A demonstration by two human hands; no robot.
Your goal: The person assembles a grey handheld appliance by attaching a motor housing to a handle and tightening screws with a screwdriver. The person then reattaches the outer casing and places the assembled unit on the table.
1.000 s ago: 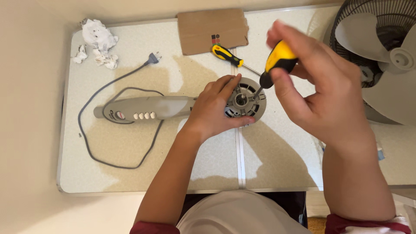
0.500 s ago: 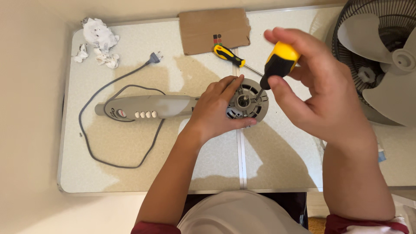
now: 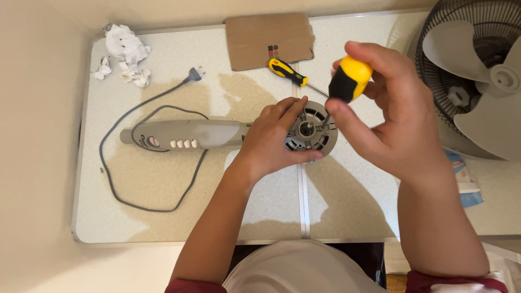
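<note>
A grey fan body [image 3: 184, 135] with a row of white buttons lies flat on the table [image 3: 163, 206]. Its round motor head [image 3: 312, 131] points up at the right end. My left hand [image 3: 271, 141] grips the motor head from the left, fingers curled over its rim. My right hand [image 3: 391, 119] holds a yellow-and-black screwdriver [image 3: 347, 80] upright, its tip set into the motor head's right side. A second yellow-and-black screwdriver [image 3: 290, 73] lies on the table just beyond the motor head.
A grey power cord [image 3: 130, 157] loops left of the fan body, its plug [image 3: 195, 74] pointing away. A cardboard piece [image 3: 269, 39] lies at the far edge, crumpled paper [image 3: 126, 51] at the far left. A fan grille with white blades [image 3: 477, 76] stands at the right.
My right hand has turned the screwdriver and shifted slightly lower and closer. My left hand stays on the motor head.
</note>
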